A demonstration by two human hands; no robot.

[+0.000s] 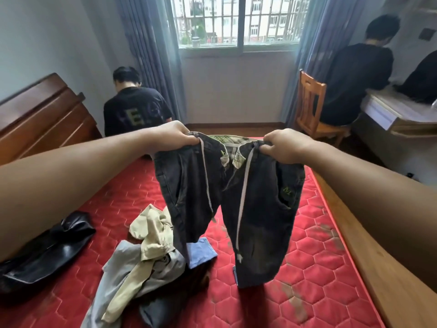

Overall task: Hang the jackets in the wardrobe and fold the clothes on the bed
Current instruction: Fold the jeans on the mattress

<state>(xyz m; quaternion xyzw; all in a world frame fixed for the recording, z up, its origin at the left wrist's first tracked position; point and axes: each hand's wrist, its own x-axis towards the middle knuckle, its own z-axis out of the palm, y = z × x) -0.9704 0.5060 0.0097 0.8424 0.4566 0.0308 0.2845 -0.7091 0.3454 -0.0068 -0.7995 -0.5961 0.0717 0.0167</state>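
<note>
Head view, left hand (173,136) and right hand (282,146) gripping dark jeans (255,209) waistband, hanging below.

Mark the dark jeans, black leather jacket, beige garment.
dark jeans (257,204): head view, leg on picture's right.
black leather jacket (47,254): head view, glossy middle.
beige garment (151,233): head view, crumpled upper part.

bare mattress (316,252) lies open right of the hanging jeans (257,209). a clothes pile (144,261) crowds the near middle; a black jacket (47,252) blocks the left edge. between them a bare strip runs.
</note>
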